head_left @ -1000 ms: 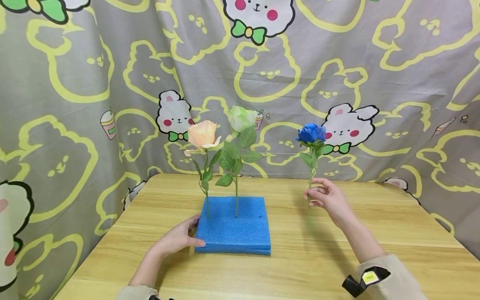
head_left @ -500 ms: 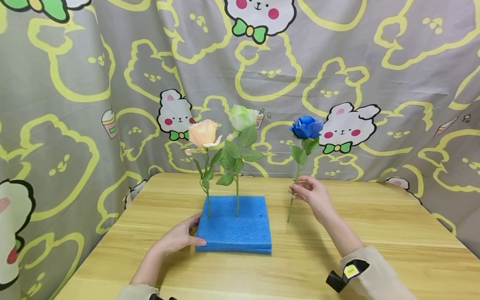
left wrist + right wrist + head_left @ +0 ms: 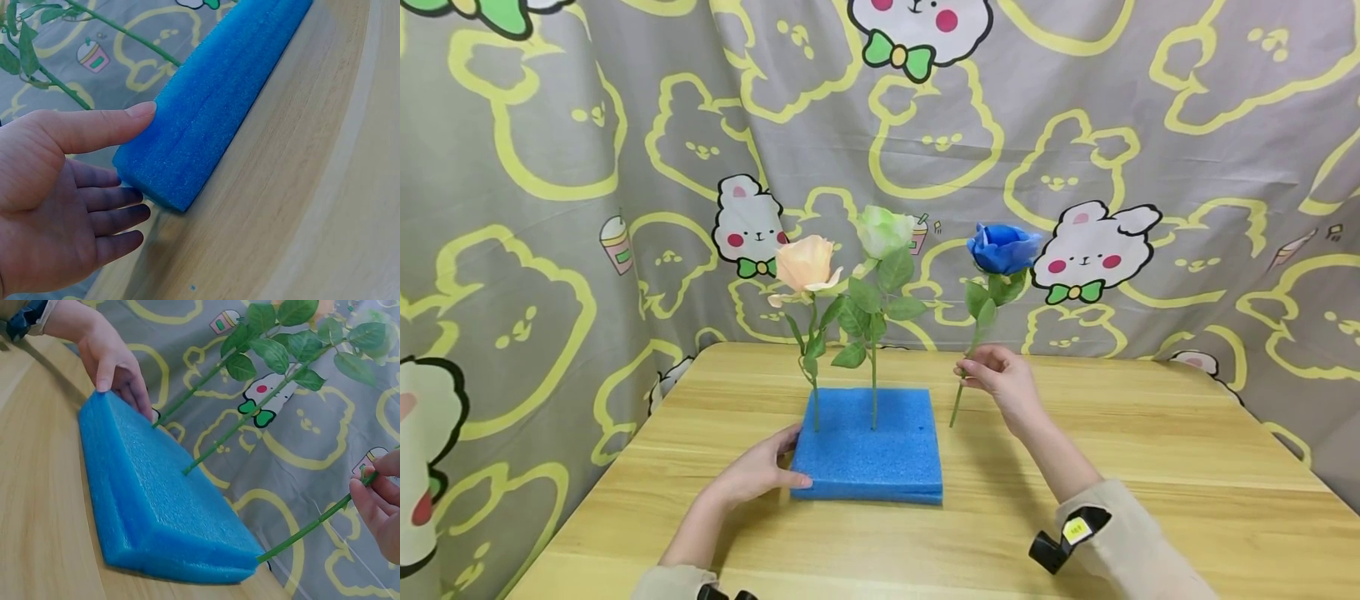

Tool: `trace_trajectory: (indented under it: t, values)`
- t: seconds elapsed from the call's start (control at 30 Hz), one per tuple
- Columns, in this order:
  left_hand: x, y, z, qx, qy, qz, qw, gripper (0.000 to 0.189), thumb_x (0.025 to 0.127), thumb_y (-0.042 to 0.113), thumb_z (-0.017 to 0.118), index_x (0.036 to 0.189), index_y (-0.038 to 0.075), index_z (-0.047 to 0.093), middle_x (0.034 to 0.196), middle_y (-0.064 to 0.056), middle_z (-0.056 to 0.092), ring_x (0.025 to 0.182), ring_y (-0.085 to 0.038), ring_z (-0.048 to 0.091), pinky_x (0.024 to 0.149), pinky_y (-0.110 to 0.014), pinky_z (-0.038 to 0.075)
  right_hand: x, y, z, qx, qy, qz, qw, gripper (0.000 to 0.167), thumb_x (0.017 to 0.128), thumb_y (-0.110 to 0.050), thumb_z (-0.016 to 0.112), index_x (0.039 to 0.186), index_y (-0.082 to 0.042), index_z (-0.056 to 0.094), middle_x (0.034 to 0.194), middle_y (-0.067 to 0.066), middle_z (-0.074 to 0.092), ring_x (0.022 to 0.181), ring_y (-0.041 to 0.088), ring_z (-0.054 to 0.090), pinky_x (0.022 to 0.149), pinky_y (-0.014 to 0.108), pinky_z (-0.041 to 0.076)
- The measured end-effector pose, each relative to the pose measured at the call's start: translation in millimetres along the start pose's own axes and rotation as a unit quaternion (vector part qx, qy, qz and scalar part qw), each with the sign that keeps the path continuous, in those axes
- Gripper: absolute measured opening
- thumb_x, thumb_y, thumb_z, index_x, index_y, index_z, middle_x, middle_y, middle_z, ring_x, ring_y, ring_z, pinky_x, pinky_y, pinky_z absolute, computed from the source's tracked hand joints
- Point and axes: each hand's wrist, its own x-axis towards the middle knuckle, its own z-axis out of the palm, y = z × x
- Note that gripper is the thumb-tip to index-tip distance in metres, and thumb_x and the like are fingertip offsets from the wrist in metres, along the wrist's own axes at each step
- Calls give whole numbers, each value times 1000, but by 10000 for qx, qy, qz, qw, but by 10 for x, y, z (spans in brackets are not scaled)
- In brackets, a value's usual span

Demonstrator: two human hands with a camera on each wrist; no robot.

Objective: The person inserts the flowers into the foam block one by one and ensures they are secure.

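A flat blue foam block (image 3: 865,458) lies on the wooden table. My left hand (image 3: 756,477) rests at its left side, thumb on the front corner and straight fingers along the side, as the left wrist view shows on the foam (image 3: 206,119). A peach rose (image 3: 807,265) and a pale green rose (image 3: 883,233) stand upright in the block by their stems. To the right, my right hand (image 3: 1003,387) pinches the stem of a blue rose (image 3: 1002,248). That rose leans right, its lower stem end just right of the block. In the right wrist view the stem (image 3: 312,525) overlaps the foam's corner.
A small dark hole (image 3: 921,428) marks the right part of the foam top. The wooden table (image 3: 1150,433) spreads around the block. Behind it hangs a grey curtain (image 3: 820,158) with cartoon prints. A wrist camera (image 3: 1060,542) sits on the right sleeve.
My right hand has moved left with the blue rose, closer to the foam block, and the stem has tilted with its lower end leftward. My left hand and the block stay in place.
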Motion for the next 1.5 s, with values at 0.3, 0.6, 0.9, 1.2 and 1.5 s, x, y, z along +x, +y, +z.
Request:
trace_trajectory:
  t: [0.3,0.6,0.9,1.2,1.5]
  values:
    - [-4,0,-4,-41,-1,1,10000,92,75,18,77,140,-13,21,141,-33,29,129,-46,29,104,-57,22,14,29,147,103,-98,-121,9998,11,86,5,58,96,11,55,83,2,66,80,14,66,73,29,54]
    - [-4,4,-2,-35,-27,-12,10000,92,75,18,77,140,-13,21,142,-33,28,129,-46,28,104,-57,22,30,78,248,287,-66,-23,9996,16,86,7,59,98,16,54,81,5,66,79,15,66,72,29,54]
    - [-9,6,-3,-44,-74,46,10000,91,76,17,76,140,-14,19,142,-34,27,129,-47,28,104,-58,22,33,101,318,275,-150,-163,9994,21,86,9,57,102,21,51,82,5,66,78,13,65,72,29,55]
    - [-5,5,-4,-13,-59,0,10000,92,76,18,77,140,-14,20,142,-33,26,129,-47,27,104,-57,22,38,143,375,154,-186,-86,9997,20,85,8,57,100,20,53,84,9,66,78,14,65,73,30,55]
    - [1,-12,-6,-74,-33,-2,10000,92,75,18,77,141,-14,20,142,-33,26,130,-47,27,105,-57,21,23,158,392,-12,-208,-15,9998,19,86,5,58,100,18,54,87,11,65,81,14,65,73,29,54]
